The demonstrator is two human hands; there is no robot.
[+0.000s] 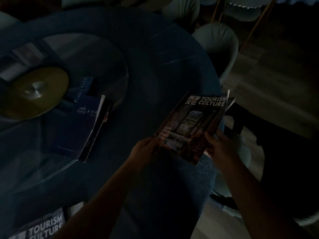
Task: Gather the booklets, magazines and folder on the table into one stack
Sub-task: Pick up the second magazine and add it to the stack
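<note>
The scene is very dark. I hold a "Tourism Culture" magazine (193, 125) over the right edge of the round table, with more pages showing behind it. My left hand (144, 149) grips its lower left corner. My right hand (218, 144) grips its lower right edge. A dark blue folder (76, 125) lies on the glass turntable to the left, with a thin dark booklet (98, 130) under its right side. Another "Tourism Culture" magazine (43, 226) lies at the bottom left corner.
The round table wears a dark blue cloth (155, 69). A glass turntable (110, 66) carries a gold disc (36, 94) at the left. Pale upholstered chairs (219, 44) stand around the table's far and right sides.
</note>
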